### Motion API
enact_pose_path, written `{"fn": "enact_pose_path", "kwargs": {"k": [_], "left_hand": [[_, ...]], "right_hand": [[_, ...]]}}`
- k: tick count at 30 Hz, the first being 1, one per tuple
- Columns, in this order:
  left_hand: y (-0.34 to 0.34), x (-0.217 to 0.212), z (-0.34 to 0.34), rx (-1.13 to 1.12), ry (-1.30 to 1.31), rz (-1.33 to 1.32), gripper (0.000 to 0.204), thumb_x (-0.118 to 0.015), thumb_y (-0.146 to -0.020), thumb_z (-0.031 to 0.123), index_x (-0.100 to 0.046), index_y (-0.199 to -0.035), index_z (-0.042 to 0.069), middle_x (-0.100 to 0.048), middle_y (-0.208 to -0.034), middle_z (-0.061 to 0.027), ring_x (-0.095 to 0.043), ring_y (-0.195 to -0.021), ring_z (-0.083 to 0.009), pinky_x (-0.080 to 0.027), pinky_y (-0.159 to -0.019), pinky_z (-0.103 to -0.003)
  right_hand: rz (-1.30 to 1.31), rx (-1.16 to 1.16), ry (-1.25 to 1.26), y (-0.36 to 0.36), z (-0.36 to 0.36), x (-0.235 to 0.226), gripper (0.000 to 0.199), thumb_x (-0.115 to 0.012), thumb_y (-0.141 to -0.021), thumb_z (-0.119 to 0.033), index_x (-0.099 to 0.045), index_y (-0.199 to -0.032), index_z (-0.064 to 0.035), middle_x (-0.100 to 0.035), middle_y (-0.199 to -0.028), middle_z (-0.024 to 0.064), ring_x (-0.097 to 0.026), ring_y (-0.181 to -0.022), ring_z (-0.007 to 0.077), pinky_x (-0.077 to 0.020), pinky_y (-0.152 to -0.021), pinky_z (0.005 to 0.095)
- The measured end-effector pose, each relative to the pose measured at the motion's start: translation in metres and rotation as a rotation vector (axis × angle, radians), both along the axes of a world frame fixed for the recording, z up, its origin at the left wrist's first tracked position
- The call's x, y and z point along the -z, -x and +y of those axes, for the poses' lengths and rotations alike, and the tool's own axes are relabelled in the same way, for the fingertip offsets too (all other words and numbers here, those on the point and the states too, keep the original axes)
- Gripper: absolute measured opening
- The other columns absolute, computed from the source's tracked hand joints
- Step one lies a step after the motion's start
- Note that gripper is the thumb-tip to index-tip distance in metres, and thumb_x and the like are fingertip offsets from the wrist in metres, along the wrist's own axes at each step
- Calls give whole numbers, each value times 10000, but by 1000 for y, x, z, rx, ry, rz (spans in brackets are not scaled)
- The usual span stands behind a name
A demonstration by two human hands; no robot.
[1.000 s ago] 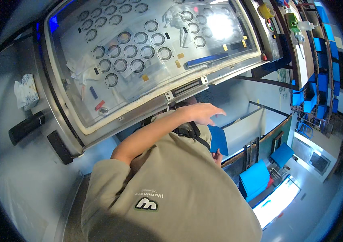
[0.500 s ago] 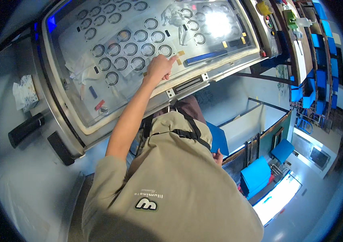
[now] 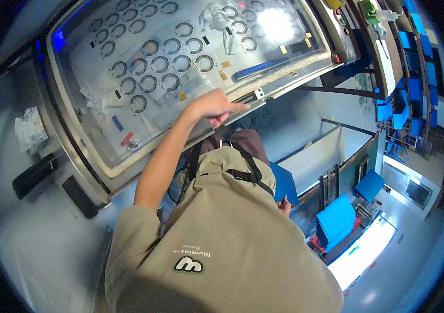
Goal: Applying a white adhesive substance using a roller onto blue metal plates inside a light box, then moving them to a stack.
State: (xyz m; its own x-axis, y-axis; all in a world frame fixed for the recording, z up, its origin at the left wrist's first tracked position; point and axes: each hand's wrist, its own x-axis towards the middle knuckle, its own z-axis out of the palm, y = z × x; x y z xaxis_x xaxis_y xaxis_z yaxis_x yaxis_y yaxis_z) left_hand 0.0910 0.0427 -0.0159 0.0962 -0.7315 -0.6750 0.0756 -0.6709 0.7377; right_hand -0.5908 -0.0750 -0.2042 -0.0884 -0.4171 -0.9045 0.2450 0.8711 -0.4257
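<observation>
My left hand (image 3: 214, 108) is over the front rim of a machine's glass-topped frame (image 3: 123, 169), beside a slotted metal handle plate. Its index finger stretches out to the right and the other fingers curl; nothing shows in it. Under the clear top lie rows of dark rings (image 3: 170, 82), small tan tape pieces (image 3: 182, 96) and a long blue strip (image 3: 259, 69). Low at my right side, my right hand (image 3: 284, 205), partly hidden by my shirt, has its fingers closed at the lower edge of a flat blue board (image 3: 283, 182).
A tissue pack (image 3: 30, 130) and black handles (image 3: 35, 176) are at the machine's left. Control buttons (image 3: 343, 21) are at its right end. A low partition (image 3: 310, 167), blue stacked sheets (image 3: 335, 221) and a bright light panel (image 3: 365, 250) stand to the right.
My left hand has moved off the glass near the rings, toward me, to the front rim, its finger now pointing right. My right hand stays by the blue board.
</observation>
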Motion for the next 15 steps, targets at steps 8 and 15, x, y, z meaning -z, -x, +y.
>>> {"fn": "enact_pose_path", "kwargs": {"k": [8,15], "left_hand": [[139,22,-63,379,677,-181,479,-710,-840,208,-587,-1295,123,-675,-1120,-178,-685,-904,-315,-550,-810,-423],[204,16,-164,418,486,-591,616,-626,-792,43,-485,-1377,170,-653,-1117,-194,-649,-987,-383,-535,-812,-480]], "right_hand": [[67,17,209,11,-88,0,282,-634,-947,-236,-578,-1211,-152,-665,-1130,52,-655,-932,230,-522,-759,383],[267,-150,580,-31,-218,-96,349,-635,-950,-179,-556,-1267,-57,-638,-1171,79,-624,-1024,230,-531,-794,389]]}}
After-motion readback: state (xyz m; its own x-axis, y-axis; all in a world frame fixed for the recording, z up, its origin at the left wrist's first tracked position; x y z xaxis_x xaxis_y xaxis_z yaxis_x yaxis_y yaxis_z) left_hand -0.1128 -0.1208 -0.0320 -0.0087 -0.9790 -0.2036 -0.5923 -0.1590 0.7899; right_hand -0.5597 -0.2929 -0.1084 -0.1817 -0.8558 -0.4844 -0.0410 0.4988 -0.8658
